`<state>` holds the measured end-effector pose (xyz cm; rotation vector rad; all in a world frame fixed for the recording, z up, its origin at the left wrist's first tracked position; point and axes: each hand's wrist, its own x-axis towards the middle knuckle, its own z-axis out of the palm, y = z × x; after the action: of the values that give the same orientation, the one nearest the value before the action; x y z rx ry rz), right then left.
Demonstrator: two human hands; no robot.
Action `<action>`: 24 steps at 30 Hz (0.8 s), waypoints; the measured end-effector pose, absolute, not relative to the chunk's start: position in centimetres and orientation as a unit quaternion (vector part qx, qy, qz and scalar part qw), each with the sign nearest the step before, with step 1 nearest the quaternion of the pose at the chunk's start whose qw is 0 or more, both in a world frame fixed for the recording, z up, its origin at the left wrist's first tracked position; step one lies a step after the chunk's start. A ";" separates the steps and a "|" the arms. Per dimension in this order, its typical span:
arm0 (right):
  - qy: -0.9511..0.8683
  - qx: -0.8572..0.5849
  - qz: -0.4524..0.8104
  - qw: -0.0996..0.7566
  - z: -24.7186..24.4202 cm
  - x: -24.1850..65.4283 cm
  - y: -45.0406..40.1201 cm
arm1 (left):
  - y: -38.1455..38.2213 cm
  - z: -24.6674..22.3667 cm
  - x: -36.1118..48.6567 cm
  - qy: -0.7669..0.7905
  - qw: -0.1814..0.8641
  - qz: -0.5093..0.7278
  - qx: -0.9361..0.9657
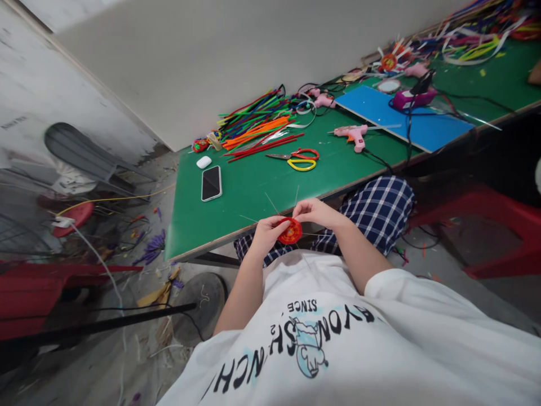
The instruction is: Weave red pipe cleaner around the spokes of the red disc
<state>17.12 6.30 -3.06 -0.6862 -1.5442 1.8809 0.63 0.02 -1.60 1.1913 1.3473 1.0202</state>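
Note:
Both my hands meet at the near edge of the green table (pixel 253 186), over my lap. Between them is a small round red and orange woven disc (pixel 291 231) with thin wire spokes sticking out. My left hand (pixel 265 234) grips its left side and my right hand (pixel 315 213) pinches its upper right edge. On the table beyond lie a black phone (pixel 211 182), a white earbud case (pixel 203 162), red and yellow scissors (pixel 299 159) and a pile of coloured pipe cleaners (pixel 257 121).
A pink glue gun (pixel 354 135), a blue board (pixel 406 118), a purple device with cables (pixel 412 98) and more coloured strips (pixel 477 34) lie further right. Red stools (pixel 499 223) stand at the right, with a red one (pixel 70 217) and scraps on the floor at the left.

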 end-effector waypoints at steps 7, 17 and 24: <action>-0.601 -0.273 0.699 0.274 -3.2 17.1 6.5 | -0.2 -1.0 0.6 0.567 0.463 0.374 0.569; -0.629 -0.282 0.670 0.275 -2.9 16.9 6.4 | -0.3 -0.4 0.8 0.575 0.459 0.374 0.564; -0.645 -0.275 0.659 0.273 -2.6 16.9 6.1 | -0.4 -0.3 0.9 0.573 0.460 0.370 0.569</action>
<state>16.94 6.12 -2.59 -0.7397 -1.7362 1.7724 0.91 -0.39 -0.25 1.4016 1.4100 0.9104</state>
